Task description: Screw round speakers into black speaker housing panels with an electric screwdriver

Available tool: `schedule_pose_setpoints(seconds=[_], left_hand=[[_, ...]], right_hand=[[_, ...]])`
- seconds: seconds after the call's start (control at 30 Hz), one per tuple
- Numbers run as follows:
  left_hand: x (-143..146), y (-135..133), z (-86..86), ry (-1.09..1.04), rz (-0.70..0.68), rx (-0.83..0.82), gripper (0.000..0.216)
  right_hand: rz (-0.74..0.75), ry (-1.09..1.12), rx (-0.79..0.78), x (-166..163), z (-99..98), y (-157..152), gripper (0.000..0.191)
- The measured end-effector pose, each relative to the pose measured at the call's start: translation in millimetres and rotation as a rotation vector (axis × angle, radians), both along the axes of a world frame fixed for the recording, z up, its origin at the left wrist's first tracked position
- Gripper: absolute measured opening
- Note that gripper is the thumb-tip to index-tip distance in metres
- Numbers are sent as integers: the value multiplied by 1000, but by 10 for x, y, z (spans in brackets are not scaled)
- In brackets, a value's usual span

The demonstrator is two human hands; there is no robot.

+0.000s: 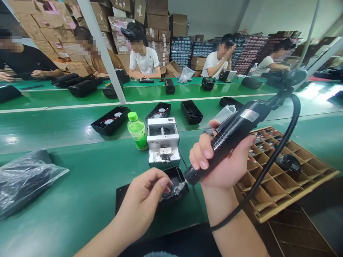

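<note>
Right hand (227,167): fingers wrapped around black cylindrical electric screwdriver (235,125)
Left hand (144,196): fingertips bunched; cannot tell whether gripping
Black rectangular plastic casing (175,174): on green tabletop (88,185), below both hands

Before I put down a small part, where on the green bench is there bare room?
Green bench shows bare between the plastic bag and the left hand. Crowded: around the silver machine, by the bottle, black housing, and right hand with the screwdriver.
</note>
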State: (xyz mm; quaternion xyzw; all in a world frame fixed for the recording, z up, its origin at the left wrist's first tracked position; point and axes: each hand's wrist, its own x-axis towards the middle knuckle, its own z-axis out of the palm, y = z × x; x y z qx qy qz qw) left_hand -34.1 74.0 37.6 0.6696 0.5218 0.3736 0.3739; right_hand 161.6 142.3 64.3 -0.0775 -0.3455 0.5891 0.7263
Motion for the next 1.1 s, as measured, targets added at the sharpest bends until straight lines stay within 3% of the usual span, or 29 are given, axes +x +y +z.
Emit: schedule_pose_setpoints(seconds=[0.1, 0.2, 0.3, 0.37, 0.43, 0.5, 0.53, 0.6, 0.67, 0.73, 0.93, 1.1], left_hand=[[-79, 162, 23, 102, 101, 176, 23], [-84, 536, 81, 187, 154, 327, 19], [-34, 948, 154, 272, 181, 395, 28], [7, 1073, 198, 298, 187, 402, 40], [51, 1001, 232, 293, 180, 411, 49], [93, 765, 248, 230, 82, 340, 43], [109, 621, 249, 176, -27, 243, 31], [130, 356, 233, -26, -263, -177, 23], [134, 192, 193, -172, -315, -476, 23], [128, 140, 137, -281, -273, -608, 19], [131, 113, -19, -604, -138, -703, 27], [159, -55, -53, -565, 43, -566, 34]], right_hand=[[28, 30, 3, 70, -39, 47, 61], [106, 112, 23, 123, -73, 118, 57], [214, 219, 56, 148, -104, 189, 51], [296, 279, 86, 156, -123, 225, 48], [368, 331, 114, 162, -139, 252, 47], [417, 365, 139, 164, -154, 275, 48], [433, 371, 151, 163, -161, 286, 49], [461, 351, 176, 158, -175, 309, 51], [484, 318, 204, 147, -189, 330, 51], [475, 279, 215, 131, -203, 342, 50], [310, 145, 166, 45, -212, 302, 47], [164, 108, 84, 20, -174, 258, 51]])
